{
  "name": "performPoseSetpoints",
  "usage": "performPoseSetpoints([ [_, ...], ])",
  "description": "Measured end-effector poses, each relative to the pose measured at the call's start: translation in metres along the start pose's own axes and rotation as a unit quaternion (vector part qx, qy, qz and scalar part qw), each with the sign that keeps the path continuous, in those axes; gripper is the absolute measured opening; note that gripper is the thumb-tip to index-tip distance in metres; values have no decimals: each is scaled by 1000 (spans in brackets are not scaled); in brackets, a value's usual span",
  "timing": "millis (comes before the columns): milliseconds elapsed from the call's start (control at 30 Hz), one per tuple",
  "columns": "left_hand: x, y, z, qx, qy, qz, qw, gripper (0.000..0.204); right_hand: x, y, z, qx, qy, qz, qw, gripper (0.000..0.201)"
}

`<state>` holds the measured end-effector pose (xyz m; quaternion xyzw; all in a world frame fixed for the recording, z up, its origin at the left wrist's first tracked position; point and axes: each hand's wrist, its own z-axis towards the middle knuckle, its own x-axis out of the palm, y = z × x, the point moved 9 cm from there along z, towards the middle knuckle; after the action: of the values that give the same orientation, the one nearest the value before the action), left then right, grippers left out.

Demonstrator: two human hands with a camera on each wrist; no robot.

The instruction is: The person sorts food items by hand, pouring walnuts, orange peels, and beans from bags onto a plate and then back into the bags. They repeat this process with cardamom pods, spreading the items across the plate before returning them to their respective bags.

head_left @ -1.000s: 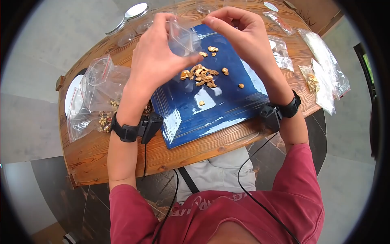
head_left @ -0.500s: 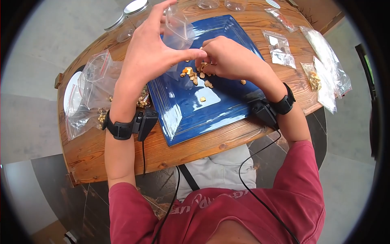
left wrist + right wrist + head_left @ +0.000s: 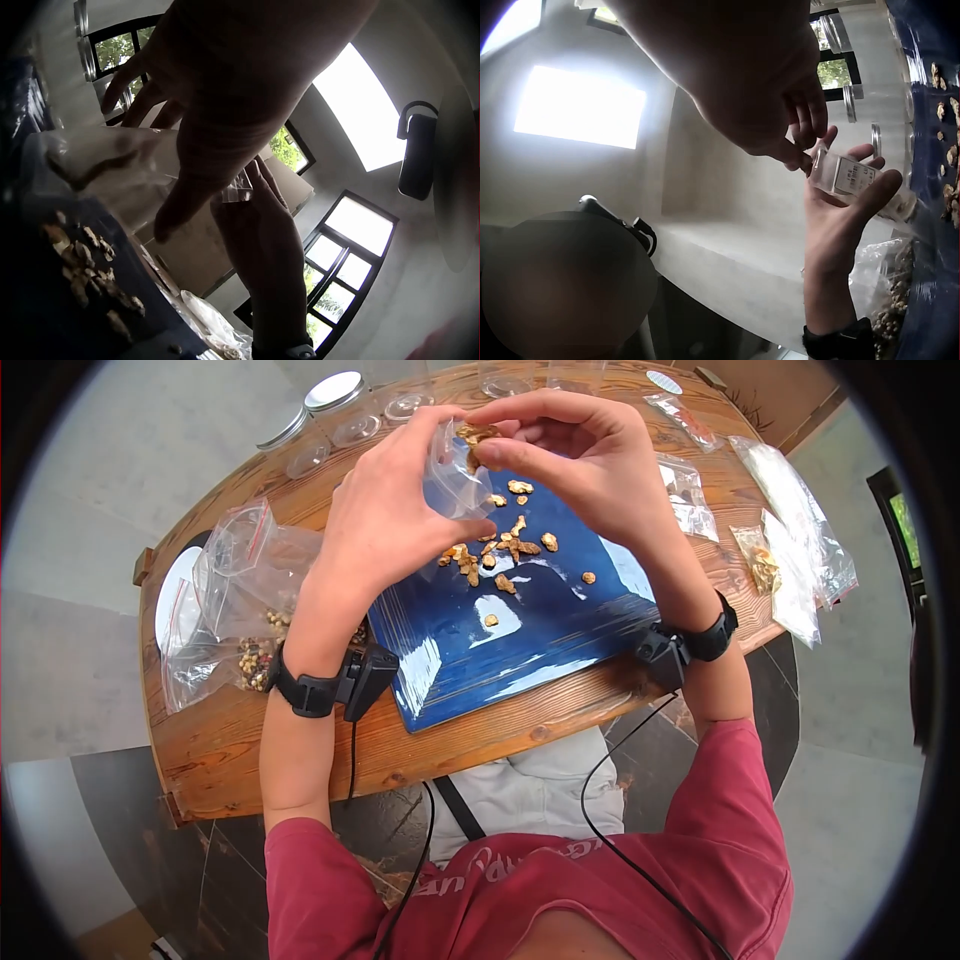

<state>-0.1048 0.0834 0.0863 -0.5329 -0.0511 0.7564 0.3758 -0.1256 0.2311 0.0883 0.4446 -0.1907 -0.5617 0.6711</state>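
Observation:
My left hand (image 3: 375, 515) grips a clear plastic bag (image 3: 455, 485) upright above the far left of a blue square plate (image 3: 590, 630). The right wrist view shows a white printed label (image 3: 853, 177) on the bag. At the bag's mouth, my right hand (image 3: 595, 465) pinches some brown dried slices (image 3: 474, 436) between thumb and fingers. Below lies a loose pile of similar tan and brown dried pieces (image 3: 515, 547), with a few scattered singly on the plate. From the left wrist, some darker contents (image 3: 105, 169) show through the bag's film.
Left of the plate are large zip bags (image 3: 235, 570), one with mottled round kernels (image 3: 255, 660). Clear jars with silver lids (image 3: 333, 390) stand at the far left edge. Small filled bags (image 3: 757, 560) and flat white packets (image 3: 795, 580) lie on the right.
My right hand went down to the pile, then rose back to the bag's mouth with dried slices in its fingers. The pile is more spread out; the left hand still holds the bag.

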Motion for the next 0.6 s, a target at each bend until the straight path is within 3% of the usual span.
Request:
performPoseSetpoints([
  [100, 6, 0, -2, -21, 12, 5, 1000, 87, 2, 11, -2, -57, -26, -67, 996, 25],
  [400, 9, 4, -2, -38, -3, 31, 999, 86, 6, 2, -5, 12, -53, -30, 998, 21],
  [600, 7, 3, -3, -18, -17, 43, 999, 89, 3, 3, -5, 5, -41, -123, 991, 21],
])
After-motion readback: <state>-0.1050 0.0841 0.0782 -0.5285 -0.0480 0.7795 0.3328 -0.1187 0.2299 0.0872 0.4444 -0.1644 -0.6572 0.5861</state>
